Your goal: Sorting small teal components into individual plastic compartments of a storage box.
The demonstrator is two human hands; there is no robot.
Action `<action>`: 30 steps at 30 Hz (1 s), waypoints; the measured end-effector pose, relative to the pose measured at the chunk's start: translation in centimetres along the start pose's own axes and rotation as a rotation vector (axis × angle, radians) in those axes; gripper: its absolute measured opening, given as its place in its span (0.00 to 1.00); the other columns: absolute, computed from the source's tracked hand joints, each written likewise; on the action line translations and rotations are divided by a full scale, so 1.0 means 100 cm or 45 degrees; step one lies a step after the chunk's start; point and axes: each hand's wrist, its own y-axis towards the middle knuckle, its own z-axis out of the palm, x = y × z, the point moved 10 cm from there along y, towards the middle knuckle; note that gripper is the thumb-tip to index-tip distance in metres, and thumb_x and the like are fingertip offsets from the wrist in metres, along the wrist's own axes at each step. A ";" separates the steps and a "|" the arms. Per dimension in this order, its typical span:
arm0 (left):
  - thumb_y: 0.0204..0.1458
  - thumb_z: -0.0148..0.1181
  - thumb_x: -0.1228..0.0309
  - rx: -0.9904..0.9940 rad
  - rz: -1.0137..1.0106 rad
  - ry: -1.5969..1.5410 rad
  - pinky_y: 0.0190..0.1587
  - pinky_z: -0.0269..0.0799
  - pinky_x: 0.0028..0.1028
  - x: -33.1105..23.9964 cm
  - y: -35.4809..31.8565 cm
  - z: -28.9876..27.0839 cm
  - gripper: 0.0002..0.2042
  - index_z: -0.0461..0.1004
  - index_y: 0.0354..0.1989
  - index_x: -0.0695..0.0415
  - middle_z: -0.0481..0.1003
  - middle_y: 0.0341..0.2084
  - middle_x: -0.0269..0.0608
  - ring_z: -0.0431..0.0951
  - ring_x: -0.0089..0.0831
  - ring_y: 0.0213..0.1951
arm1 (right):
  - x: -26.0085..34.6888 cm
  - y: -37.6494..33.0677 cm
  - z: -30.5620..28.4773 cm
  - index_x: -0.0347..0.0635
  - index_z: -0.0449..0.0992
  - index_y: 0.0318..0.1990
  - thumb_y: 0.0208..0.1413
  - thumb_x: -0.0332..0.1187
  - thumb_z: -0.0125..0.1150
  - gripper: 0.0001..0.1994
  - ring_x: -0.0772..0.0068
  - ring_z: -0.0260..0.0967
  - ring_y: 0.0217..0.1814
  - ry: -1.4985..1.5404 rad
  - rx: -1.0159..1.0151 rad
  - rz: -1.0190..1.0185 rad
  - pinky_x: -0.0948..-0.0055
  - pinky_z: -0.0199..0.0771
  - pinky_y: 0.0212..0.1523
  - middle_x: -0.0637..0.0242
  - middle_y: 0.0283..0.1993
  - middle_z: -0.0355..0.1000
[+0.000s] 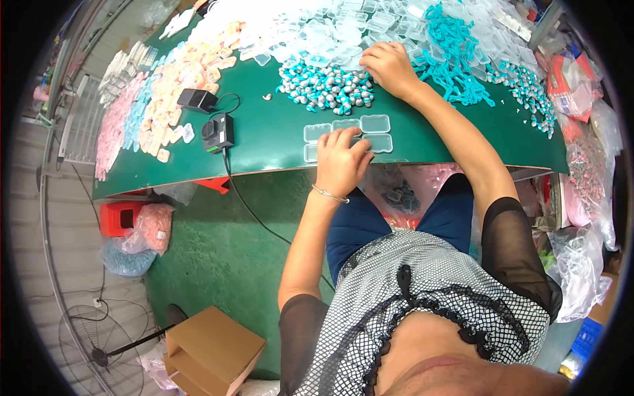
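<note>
Likely packing workshop: green table (264,142) heaped with plastic cases (330,26), cartons (211,353).

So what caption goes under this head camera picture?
Left hand presses clear plastic cases on a green table; right hand reaches teal-and-grey earplugs.

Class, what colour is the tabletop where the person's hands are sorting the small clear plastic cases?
Dark green; the tabletop shows best in the head view.
</note>
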 end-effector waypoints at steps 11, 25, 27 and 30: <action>0.37 0.66 0.66 0.063 -0.013 -0.004 0.50 0.59 0.40 0.005 0.004 -0.006 0.12 0.76 0.33 0.52 0.71 0.43 0.40 0.68 0.40 0.47 | 0.037 -0.100 -0.091 0.43 0.74 0.35 0.39 0.21 0.60 0.11 0.59 0.70 0.46 0.391 0.078 -0.096 0.64 0.70 0.44 0.63 0.42 0.71; 0.36 0.67 0.67 0.107 0.182 0.012 0.49 0.60 0.40 -0.030 0.036 0.027 0.14 0.75 0.35 0.51 0.71 0.42 0.37 0.68 0.38 0.47 | 0.011 -0.097 -0.061 0.43 0.74 0.40 0.46 0.23 0.57 0.12 0.60 0.66 0.48 0.422 0.413 0.128 0.63 0.64 0.49 0.65 0.43 0.70; 0.36 0.67 0.67 0.114 0.162 -0.008 0.49 0.60 0.40 -0.031 0.036 0.029 0.15 0.75 0.36 0.50 0.71 0.42 0.37 0.68 0.38 0.47 | 0.014 -0.104 -0.056 0.44 0.73 0.36 0.45 0.27 0.61 0.08 0.60 0.65 0.51 0.405 0.511 0.072 0.63 0.63 0.49 0.66 0.46 0.70; 0.35 0.68 0.66 0.117 0.113 -0.059 0.50 0.59 0.42 -0.026 0.036 0.025 0.21 0.73 0.42 0.50 0.70 0.44 0.38 0.68 0.39 0.48 | 0.015 -0.106 -0.081 0.43 0.72 0.31 0.45 0.28 0.61 0.06 0.57 0.63 0.55 0.339 0.410 0.048 0.61 0.62 0.51 0.64 0.48 0.69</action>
